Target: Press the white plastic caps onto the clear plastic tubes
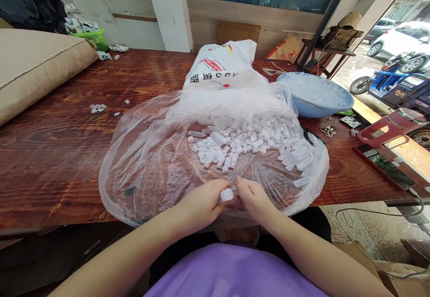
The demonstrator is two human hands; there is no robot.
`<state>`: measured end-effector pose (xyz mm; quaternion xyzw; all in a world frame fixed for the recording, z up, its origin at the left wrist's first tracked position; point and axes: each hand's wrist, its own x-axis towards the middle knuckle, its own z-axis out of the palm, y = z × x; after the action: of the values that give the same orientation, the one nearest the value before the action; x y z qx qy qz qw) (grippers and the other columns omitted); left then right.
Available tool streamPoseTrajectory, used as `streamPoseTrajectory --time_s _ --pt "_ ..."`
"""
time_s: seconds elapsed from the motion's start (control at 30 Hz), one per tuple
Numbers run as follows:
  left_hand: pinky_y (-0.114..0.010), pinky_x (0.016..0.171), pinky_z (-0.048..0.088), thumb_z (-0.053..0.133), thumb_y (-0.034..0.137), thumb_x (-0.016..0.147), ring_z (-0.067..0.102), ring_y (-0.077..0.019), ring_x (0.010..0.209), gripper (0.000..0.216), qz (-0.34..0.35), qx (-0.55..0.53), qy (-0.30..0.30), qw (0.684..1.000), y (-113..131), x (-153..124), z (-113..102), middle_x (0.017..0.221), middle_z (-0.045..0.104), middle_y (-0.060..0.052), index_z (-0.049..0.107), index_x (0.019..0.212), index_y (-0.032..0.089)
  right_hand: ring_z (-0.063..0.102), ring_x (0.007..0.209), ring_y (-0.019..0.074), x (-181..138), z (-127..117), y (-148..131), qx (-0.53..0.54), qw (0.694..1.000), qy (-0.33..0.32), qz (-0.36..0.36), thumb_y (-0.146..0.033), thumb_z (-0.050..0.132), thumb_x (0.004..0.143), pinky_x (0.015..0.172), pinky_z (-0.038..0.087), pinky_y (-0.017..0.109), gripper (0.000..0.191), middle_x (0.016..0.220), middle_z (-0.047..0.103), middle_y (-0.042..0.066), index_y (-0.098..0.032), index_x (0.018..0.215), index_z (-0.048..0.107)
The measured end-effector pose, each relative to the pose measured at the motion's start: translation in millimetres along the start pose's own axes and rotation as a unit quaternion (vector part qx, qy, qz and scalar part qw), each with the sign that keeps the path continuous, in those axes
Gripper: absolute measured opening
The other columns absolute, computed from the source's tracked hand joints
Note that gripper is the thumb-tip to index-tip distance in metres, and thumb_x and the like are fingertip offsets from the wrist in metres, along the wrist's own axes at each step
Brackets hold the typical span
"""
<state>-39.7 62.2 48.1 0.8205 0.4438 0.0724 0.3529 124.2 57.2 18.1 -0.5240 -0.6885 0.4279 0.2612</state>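
My left hand point(201, 205) and my right hand point(253, 198) meet at the near edge of the wooden table point(57, 153), fingers pinched together. Between them they hold a small translucent plastic tube with a white cap point(227, 194). Both hands rest on a clear plastic sheet point(144, 162) spread over the table. Just beyond my fingers lies a heap of several small white caps point(231, 147) and, to the right, clear tubes point(298, 156).
A white printed bag point(223, 66) stands behind the heap. A blue basin point(314, 95) full of clear pieces sits at the right rear. A phone point(384, 165), a red stool point(386, 129), a tan cushion point(36, 68) and stray caps point(97, 107) surround the sheet.
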Motion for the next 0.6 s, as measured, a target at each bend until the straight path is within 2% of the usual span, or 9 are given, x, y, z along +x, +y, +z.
streamPoseTrajectory --time_s 0.07,0.1,0.17,0.23,0.3,0.37,0.47,0.6 --pt "-0.035 0.082 0.045 0.04 0.012 0.079 0.059 -0.0237 0.095 0.024 -0.012 0.068 -0.005 0.998 -3.6 5.0 -6.3 0.101 0.064 -0.01 0.055 0.097 0.016 0.048 0.056 0.0145 6.8 -2.1 -5.4 0.03 0.998 -0.042 0.039 -0.047 0.017 0.092 0.052 0.037 0.025 0.05 0.057 0.049 0.0 -0.019 0.062 0.045" --pt "-0.035 0.08 0.045 0.04 0.011 0.078 0.06 -0.0241 0.092 0.025 -0.029 0.101 -0.002 0.994 -7.9 9.5 -12.8 0.098 0.064 -0.01 0.055 0.097 0.016 0.05 0.06 0.0153 11.0 -4.3 -7.4 0.0 0.999 -0.042 0.035 -0.048 0.018 0.092 0.055 0.039 0.026 0.049 0.062 0.052 0.001 -0.019 0.066 0.048" --pt "-0.034 0.074 0.046 0.041 0.014 0.078 0.061 -0.0248 0.086 0.023 -0.084 0.169 0.034 0.981 -21.6 22.8 -32.4 0.091 0.065 -0.01 0.053 0.098 0.016 0.054 0.072 0.018 21.2 -9.9 -8.5 -0.133 0.991 0.004 0.004 -0.043 0.025 0.093 0.063 0.041 0.028 0.041 0.076 0.057 0.004 -0.018 0.08 0.054" --pt "-0.033 0.07 0.046 0.045 0.021 0.079 0.062 -0.0258 0.083 0.026 -0.14 0.236 0.102 0.956 -40.2 40.2 -58.1 0.09 0.065 -0.011 0.05 0.103 0.015 0.055 0.083 0.0206 32.3 -14.2 -5.6 -0.274 0.961 0.036 -0.016 -0.034 0.035 0.092 0.069 0.041 0.029 0.026 0.09 0.058 0.008 -0.017 0.093 0.055" --pt "-0.034 0.072 0.046 0.043 0.021 0.08 0.061 -0.0272 0.089 0.027 -0.149 0.29 0.137 0.935 -59.4 58.7 -83.3 0.096 0.064 -0.013 0.05 0.106 0.014 0.056 0.088 0.0219 41.8 -15.4 -0.2 -0.35 0.936 0.025 -0.019 -0.026 0.042 0.09 0.071 0.042 0.03 0.019 0.098 0.057 0.011 -0.017 0.099 0.055" --pt "-0.034 0.078 0.044 0.045 0.018 0.079 0.058 -0.0277 0.097 0.023 -0.131 0.312 0.125 0.933 -75.0 75.3 -101.6 0.103 0.062 -0.014 0.054 0.099 0.015 0.056 0.088 0.0224 47.9 -14.0 5.3 -0.371 0.928 0.007 -0.015 -0.023 0.044 0.089 0.072 0.043 0.03 0.017 0.098 0.056 0.012 -0.016 0.098 0.057" --pt "-0.031 0.081 0.043 0.046 0.013 0.076 0.059 -0.0248 0.096 0.021 -0.104 0.331 0.083 0.934 -89.2 93.1 -110.7 0.104 0.064 -0.011 0.058 0.093 0.018 0.057 0.087 0.0211 49.6 -12.7 10.0 -0.363 0.932 0.006 -0.013 -0.021 0.043 0.09 0.074 0.044 0.031 0.018 0.097 0.057 0.012 -0.015 0.095 0.059" --pt "-0.031 0.08 0.043 0.043 0.01 0.078 0.062 -0.0235 0.091 0.026 -0.102 0.345 0.06 0.931 -97.7 106.4 -102.0 0.098 0.066 -0.013 0.056 0.1 0.014 0.057 0.092 0.017 42.8 -17.8 9.8 -0.336 0.942 -0.004 -0.019 -0.013 0.045 0.088 0.083 0.043 0.026 0.02 0.102 0.057 0.009 -0.016 0.102 0.059"
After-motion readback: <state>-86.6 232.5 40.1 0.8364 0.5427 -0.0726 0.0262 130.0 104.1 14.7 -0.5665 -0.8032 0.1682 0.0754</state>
